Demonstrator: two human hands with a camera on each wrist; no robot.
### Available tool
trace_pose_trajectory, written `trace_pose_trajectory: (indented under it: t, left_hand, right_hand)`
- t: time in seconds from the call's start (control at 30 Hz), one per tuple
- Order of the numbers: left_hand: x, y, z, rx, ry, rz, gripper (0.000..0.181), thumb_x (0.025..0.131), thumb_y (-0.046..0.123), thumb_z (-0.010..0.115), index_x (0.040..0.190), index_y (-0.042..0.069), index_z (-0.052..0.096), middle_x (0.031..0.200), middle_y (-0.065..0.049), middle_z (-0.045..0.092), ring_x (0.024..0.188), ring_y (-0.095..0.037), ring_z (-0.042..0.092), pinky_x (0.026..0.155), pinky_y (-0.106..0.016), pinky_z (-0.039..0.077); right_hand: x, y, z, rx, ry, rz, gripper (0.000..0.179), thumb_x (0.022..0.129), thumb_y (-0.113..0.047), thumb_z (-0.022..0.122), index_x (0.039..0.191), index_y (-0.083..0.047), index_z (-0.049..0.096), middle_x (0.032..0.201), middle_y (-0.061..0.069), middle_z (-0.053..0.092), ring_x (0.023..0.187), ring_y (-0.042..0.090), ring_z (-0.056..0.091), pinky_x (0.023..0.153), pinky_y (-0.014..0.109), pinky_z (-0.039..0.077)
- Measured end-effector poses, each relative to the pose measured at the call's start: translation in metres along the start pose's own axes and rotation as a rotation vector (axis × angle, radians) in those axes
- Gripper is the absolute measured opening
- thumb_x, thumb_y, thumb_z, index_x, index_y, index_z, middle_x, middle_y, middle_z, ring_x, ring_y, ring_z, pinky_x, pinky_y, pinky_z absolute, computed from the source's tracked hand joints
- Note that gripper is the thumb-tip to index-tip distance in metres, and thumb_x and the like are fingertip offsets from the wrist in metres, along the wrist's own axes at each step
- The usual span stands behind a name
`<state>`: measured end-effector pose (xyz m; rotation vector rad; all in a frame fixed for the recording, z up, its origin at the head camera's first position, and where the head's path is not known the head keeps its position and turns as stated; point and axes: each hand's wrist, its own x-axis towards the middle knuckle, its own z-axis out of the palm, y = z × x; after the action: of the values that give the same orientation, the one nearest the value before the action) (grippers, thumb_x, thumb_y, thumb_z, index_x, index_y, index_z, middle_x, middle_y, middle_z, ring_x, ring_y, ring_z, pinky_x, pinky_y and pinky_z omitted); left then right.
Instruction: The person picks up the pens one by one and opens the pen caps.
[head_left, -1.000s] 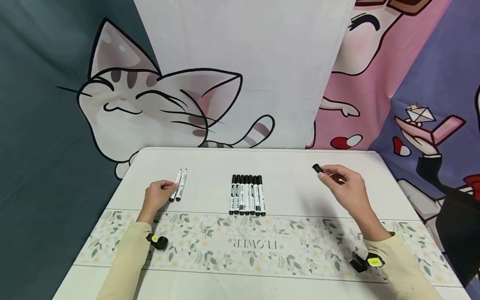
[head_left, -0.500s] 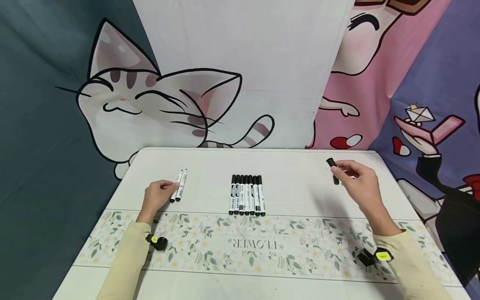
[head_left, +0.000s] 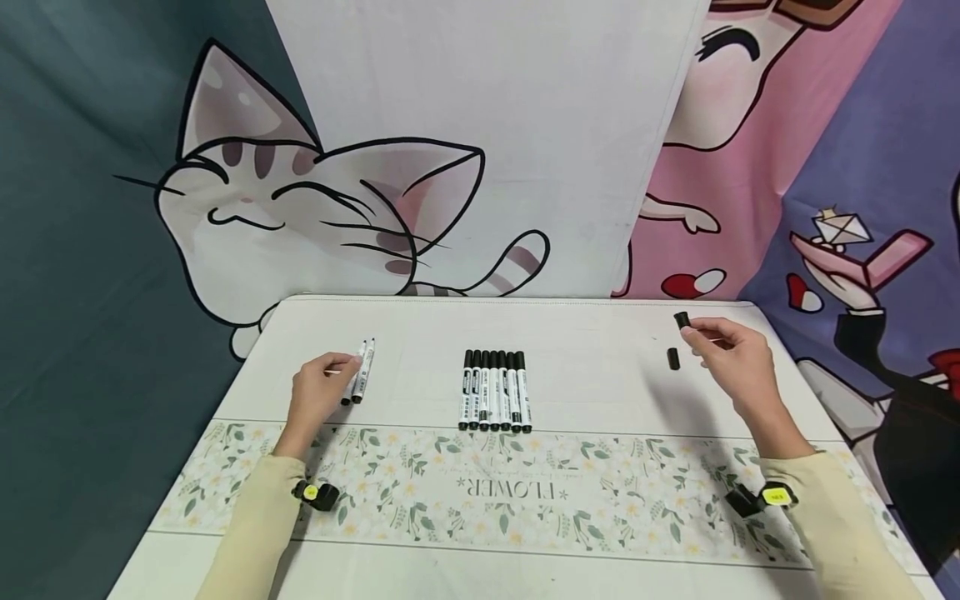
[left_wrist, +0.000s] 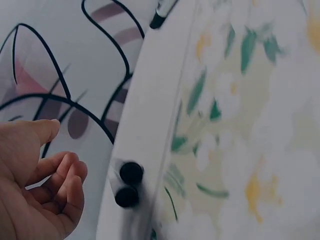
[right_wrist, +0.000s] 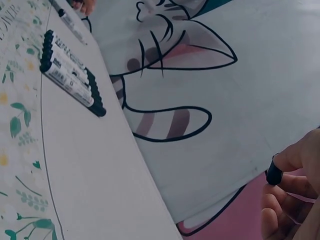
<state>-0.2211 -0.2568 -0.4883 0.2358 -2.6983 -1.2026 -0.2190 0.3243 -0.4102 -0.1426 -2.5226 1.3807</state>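
Two uncapped white markers (head_left: 363, 373) lie side by side on the left of the table, tips pointing away. My left hand (head_left: 318, 387) is just beside them; its thumb and loosely bent fingers (left_wrist: 70, 190) stand apart with nothing between them in the left wrist view. On the right, my right hand (head_left: 735, 358) pinches a black marker cap (head_left: 681, 320) between thumb and fingers, raised over the table. The same held cap (right_wrist: 274, 171) shows in the right wrist view. Another black cap (head_left: 672, 358) is on the table just left of that hand.
Several capped white markers (head_left: 495, 392) lie in a tight row mid-table, black caps pointing away. A floral printed band (head_left: 510, 492) crosses the white table (head_left: 585, 350). Behind its far edge hangs a cloth backdrop (head_left: 525, 125) with cartoon figures.
My right hand has moved right, leaving one black cap on the table while still pinching another. My left hand has come slightly off the markers.
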Motion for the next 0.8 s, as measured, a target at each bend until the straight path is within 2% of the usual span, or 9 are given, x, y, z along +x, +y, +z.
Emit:
trace_pose_trajectory:
  t: [0.23, 0.5, 0.8]
  left_hand:
    - [-0.008, 0.017, 0.004, -0.047, -0.049, 0.041, 0.050, 0.100, 0.053, 0.060, 0.126, 0.011, 0.069, 0.114, -0.011, 0.071, 0.101, -0.027, 0.067, 0.073, -0.034, 0.057]
    - [-0.020, 0.029, 0.015, -0.088, -0.100, 0.134, 0.048, 0.100, 0.043, 0.065, 0.132, 0.007, 0.066, 0.118, -0.010, 0.071, 0.107, -0.025, 0.066, 0.091, -0.042, 0.053]
    - [-0.033, 0.045, 0.021, -0.118, -0.158, 0.199, 0.042, 0.099, 0.042, 0.068, 0.130, 0.013, 0.068, 0.112, -0.003, 0.072, 0.102, -0.017, 0.065, 0.086, -0.028, 0.052]
  right_hand:
    - [0.010, 0.019, 0.001, 0.011, -0.023, 0.078, 0.050, 0.099, -0.037, 0.068, 0.128, 0.005, 0.065, 0.080, -0.027, 0.061, 0.073, -0.002, 0.062, 0.062, 0.015, 0.053]
    - [0.017, 0.036, 0.002, 0.032, -0.052, 0.192, 0.055, 0.099, -0.042, 0.066, 0.130, 0.003, 0.063, 0.081, -0.028, 0.062, 0.077, 0.001, 0.063, 0.066, 0.018, 0.056]
    - [0.025, 0.063, 0.003, -0.008, -0.079, 0.278, 0.061, 0.099, -0.048, 0.064, 0.134, 0.001, 0.062, 0.080, -0.028, 0.060, 0.077, -0.002, 0.061, 0.070, 0.023, 0.057]
